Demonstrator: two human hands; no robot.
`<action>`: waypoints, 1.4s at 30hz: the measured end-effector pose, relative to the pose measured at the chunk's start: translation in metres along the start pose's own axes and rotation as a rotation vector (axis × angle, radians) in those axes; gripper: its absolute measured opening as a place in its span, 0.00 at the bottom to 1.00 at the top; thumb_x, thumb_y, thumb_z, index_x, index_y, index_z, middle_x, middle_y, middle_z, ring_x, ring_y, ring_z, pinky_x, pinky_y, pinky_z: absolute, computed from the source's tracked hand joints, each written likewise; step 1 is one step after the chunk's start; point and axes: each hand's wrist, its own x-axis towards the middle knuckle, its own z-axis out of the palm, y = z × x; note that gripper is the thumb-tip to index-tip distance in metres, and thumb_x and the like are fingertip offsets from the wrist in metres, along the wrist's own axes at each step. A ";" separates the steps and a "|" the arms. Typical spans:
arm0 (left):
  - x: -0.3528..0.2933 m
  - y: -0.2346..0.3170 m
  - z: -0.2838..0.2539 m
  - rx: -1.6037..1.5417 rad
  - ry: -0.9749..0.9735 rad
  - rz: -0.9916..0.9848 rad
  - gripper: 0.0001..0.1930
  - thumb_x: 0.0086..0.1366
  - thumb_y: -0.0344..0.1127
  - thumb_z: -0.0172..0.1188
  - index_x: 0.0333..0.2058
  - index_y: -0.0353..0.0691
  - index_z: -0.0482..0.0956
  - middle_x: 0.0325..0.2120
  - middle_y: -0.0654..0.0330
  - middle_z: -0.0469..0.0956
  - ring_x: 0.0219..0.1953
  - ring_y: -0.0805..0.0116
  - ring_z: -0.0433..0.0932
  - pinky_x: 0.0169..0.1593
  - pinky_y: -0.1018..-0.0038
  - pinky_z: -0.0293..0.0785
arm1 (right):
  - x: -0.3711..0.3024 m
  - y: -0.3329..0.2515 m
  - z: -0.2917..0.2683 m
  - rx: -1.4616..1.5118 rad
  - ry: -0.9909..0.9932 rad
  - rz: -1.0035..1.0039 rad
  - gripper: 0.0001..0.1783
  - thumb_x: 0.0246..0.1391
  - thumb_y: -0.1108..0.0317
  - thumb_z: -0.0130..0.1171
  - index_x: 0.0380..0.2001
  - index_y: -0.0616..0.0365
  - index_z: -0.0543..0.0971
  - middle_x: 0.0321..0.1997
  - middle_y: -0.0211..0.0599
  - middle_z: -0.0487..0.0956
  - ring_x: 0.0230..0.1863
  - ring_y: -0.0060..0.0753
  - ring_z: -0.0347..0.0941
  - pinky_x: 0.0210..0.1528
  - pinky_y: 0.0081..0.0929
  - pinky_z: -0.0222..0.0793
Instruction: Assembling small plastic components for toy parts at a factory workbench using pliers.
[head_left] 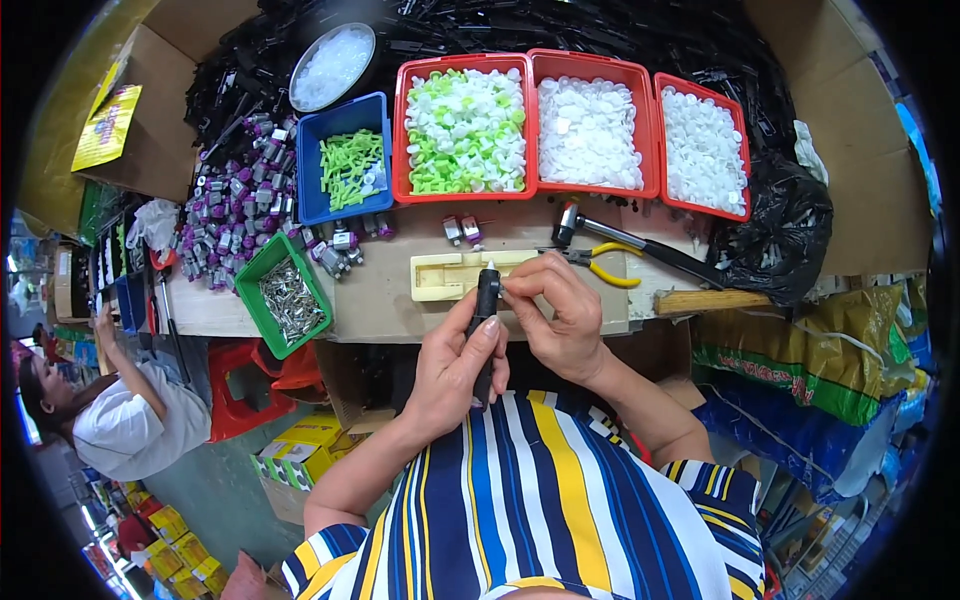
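My left hand (452,362) is wrapped around a slim black tubular housing (487,298), held upright with a small white tip at its top. Against the side of that housing, near its upper end, my right hand (562,318) is closed in a pinch. Whatever lies between those fingertips is too small or hidden to name. Just beyond both hands, a cream slotted block (436,278) rests on the table. Pliers with yellow handles (612,272) lie by my right fingers, and a hammer (640,243) with a black grip sits behind them. Two small motors (462,230) stand past the block.
Red bins (402,130) hold green and white plastic pieces. A blue bin (310,185) has green sticks; a green bin (256,308) has metal parts. Purple-and-silver motors (235,205) pile up at left, black parts (560,25) behind. Another person (140,425) sits far left.
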 end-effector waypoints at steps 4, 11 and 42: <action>0.003 0.002 -0.009 -0.087 -0.011 -0.054 0.22 0.76 0.37 0.49 0.64 0.36 0.60 0.30 0.62 0.69 0.22 0.75 0.74 0.23 0.83 0.68 | 0.006 0.005 -0.006 -0.016 -0.084 -0.035 0.10 0.45 0.84 0.65 0.33 0.65 0.78 0.32 0.43 0.79 0.33 0.41 0.76 0.35 0.31 0.71; 0.000 0.001 -0.014 -0.059 0.006 0.013 0.24 0.76 0.39 0.47 0.66 0.37 0.58 0.30 0.59 0.70 0.20 0.73 0.74 0.20 0.83 0.67 | 0.019 -0.002 -0.017 -0.512 -0.424 -0.244 0.14 0.46 0.77 0.65 0.38 0.64 0.75 0.32 0.42 0.75 0.31 0.44 0.75 0.32 0.38 0.70; 0.010 0.015 -0.026 0.865 -0.135 0.712 0.27 0.71 0.32 0.55 0.66 0.31 0.61 0.43 0.47 0.78 0.41 0.53 0.81 0.45 0.67 0.77 | 0.044 -0.011 -0.049 1.090 -0.872 1.004 0.18 0.69 0.57 0.53 0.37 0.63 0.77 0.23 0.24 0.71 0.20 0.13 0.61 0.22 0.14 0.54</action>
